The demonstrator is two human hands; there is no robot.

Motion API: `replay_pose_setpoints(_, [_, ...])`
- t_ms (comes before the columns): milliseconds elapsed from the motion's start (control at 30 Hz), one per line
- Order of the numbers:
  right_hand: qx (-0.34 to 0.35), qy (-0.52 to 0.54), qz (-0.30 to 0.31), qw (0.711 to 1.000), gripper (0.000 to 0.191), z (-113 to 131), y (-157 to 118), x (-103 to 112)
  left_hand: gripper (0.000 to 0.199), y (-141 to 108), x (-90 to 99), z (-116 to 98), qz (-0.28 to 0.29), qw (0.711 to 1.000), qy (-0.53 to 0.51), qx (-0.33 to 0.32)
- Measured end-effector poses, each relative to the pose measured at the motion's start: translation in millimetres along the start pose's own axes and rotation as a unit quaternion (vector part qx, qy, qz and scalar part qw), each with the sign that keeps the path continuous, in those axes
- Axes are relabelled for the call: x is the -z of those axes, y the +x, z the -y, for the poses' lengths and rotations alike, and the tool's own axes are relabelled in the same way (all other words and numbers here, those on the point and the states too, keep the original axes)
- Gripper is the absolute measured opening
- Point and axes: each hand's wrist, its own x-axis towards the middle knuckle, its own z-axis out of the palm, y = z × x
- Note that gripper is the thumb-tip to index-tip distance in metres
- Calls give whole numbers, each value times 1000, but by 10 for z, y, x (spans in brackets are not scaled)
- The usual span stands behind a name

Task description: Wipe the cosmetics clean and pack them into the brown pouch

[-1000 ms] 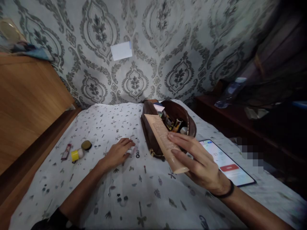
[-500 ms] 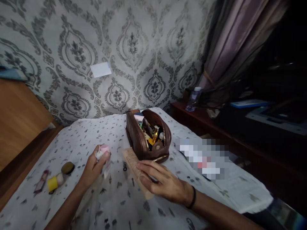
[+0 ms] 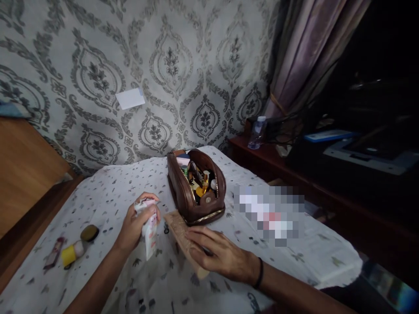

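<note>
My left hand [image 3: 131,226] is closed around a white squeeze tube [image 3: 151,239] with pink print, its flat end pointing down over the bed. My right hand [image 3: 229,259] grips the side of a long, narrow beige case [image 3: 179,229] with an embossed surface; its thumb side is partly hidden. Just beyond the case stands a brown leather toiletry bag [image 3: 178,188], unzipped. Inside it are several small items, among them a bottle with amber liquid [image 3: 205,179] and a small white-capped container [image 3: 214,185].
To the left lie a round dark tin [image 3: 89,233], a yellow-and-white container [image 3: 69,255] and a small reddish bottle [image 3: 55,253]. A blurred-out flat object [image 3: 268,211] rests right of the bag. Behind, a clear plastic bottle [image 3: 257,134] stands on a dark red ledge [image 3: 237,143].
My left hand has turned the tube and brought it nearer the beige case, so its printed side shows more. My right hand keeps its hold on the case. The view has shifted slightly.
</note>
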Motion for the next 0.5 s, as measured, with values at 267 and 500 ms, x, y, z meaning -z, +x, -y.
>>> replay_pose_setpoints(267, [-21, 47, -103, 993, 39, -353, 381, 538, 28, -60, 49, 62, -9, 1000, 9, 7])
replay_pose_setpoints(500, [-7, -64, -62, 996, 39, -1108, 601, 726, 31, -69, 85, 223, -6, 999, 22, 35])
